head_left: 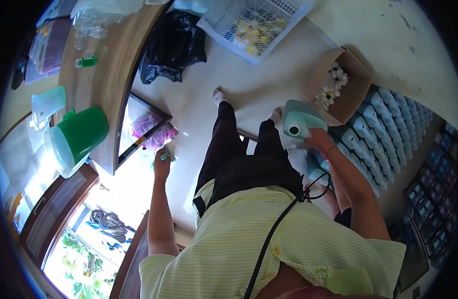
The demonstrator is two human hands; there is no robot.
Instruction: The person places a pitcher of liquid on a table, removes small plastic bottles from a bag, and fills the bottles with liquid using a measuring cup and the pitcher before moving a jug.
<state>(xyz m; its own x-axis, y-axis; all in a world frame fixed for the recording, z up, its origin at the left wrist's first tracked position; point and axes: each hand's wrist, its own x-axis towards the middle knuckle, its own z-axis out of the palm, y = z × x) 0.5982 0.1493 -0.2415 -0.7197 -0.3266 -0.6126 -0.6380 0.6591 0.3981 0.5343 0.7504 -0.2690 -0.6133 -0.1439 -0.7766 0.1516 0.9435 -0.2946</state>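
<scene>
My right hand (318, 141) grips a translucent pale-green plastic jug (304, 118) on its near side. The jug's round mouth is uncapped and dark, facing up toward me. Rows of similar pale jugs (383, 134) stand close by on the right. On the other side, my left hand (162, 162) is closed around a small pale-green item, partly hidden by the fingers; its kind is too small to make out. Just beyond that hand lies a pink-purple plastic bag (151, 130).
A cardboard box (351, 102) holds white pieces; a white crate (209, 26) holds yellow and white ones. A black bag (174, 47) lies on the floor. On the wooden table (122, 47) stands a green container (82, 137). Another person's limb (331, 197) shows beside my right arm.
</scene>
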